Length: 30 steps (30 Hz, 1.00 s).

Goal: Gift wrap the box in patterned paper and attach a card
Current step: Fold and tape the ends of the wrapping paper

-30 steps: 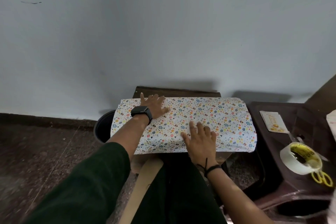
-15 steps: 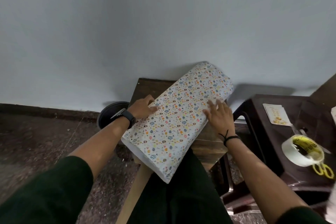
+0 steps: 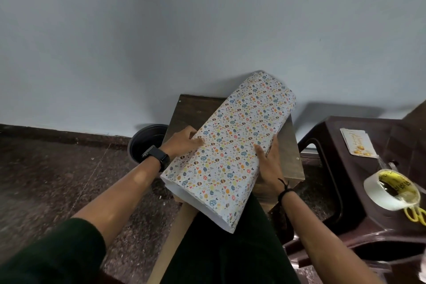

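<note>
The card (image 3: pixel 356 143) on the brown stool (image 3: pixel 389 221) bears gold script, possibly "Happy", too small to be sure. The tape roll (image 3: pixel 391 189) has black lettering on its yellow core, which is unreadable.

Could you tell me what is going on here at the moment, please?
A person is gift wrapping. Both hands hold the paper-covered box at an angle over a small wooden table: the left hand on its left edge, the right hand on its right. The near end of the paper is open. The card, tape roll and scissors wait on the stool to the right.
</note>
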Available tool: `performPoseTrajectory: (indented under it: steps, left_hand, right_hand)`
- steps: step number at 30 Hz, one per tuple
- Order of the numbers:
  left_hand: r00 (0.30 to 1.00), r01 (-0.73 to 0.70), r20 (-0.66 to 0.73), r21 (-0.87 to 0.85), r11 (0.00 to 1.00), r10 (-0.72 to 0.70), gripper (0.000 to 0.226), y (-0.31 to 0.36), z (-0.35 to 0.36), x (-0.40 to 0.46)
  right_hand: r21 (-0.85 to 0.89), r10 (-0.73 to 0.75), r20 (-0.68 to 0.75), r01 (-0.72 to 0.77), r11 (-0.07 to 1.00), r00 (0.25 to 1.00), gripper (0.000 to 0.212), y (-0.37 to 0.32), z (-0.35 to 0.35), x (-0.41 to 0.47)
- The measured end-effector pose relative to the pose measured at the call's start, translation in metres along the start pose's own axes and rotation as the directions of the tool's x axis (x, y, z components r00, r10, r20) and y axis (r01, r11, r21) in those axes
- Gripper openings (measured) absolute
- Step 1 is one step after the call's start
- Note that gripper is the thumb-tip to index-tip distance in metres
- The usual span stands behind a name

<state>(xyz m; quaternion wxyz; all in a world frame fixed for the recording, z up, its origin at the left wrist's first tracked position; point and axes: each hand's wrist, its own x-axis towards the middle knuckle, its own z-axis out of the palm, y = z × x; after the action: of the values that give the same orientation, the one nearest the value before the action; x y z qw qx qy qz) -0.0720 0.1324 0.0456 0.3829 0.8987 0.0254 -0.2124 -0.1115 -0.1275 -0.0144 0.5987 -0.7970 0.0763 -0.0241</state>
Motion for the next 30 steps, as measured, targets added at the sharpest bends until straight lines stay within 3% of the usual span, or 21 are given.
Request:
performPoseTrajectory:
  steps: [6,9,14,18,27,30]
  left_hand:
    - [1.0,0.027,-0.005,-0.368,0.929,-0.031,0.024,-0.022,0.011,-0.014]
    - [1.0,0.025,0.025,-0.524,0.851,-0.014,0.03,-0.038,0.023,-0.028]
    - [0.997,0.071,0.054,-0.481,0.874,-0.051,0.035,-0.036,0.031,-0.038]
    - [0.996,0.081,0.013,-0.423,0.902,-0.084,0.032,-0.027,0.037,-0.04]
    - [0.979,-0.002,-0.159,-0.627,0.779,-0.125,0.027,-0.028,0.068,-0.07]
    - [0.977,-0.023,-0.18,-0.632,0.775,-0.118,0.03,-0.033,0.082,-0.086]
  right_hand:
    - [0.177,0.112,0.088,-0.127,0.976,0.99,0.073,-0.016,-0.013,0.001]
    - [0.249,0.215,0.053,-0.222,0.943,0.975,0.065,-0.013,-0.008,-0.017]
    - [0.126,0.219,0.004,-0.217,0.968,0.976,0.058,-0.004,0.003,-0.041]
    - [0.141,0.209,0.008,-0.208,0.968,0.978,0.047,-0.005,-0.005,-0.028]
    - [0.126,0.151,0.259,-0.189,0.974,0.954,0.044,-0.005,-0.039,-0.025]
    - [0.131,0.188,0.194,-0.215,0.968,0.963,0.048,-0.004,-0.035,-0.04]
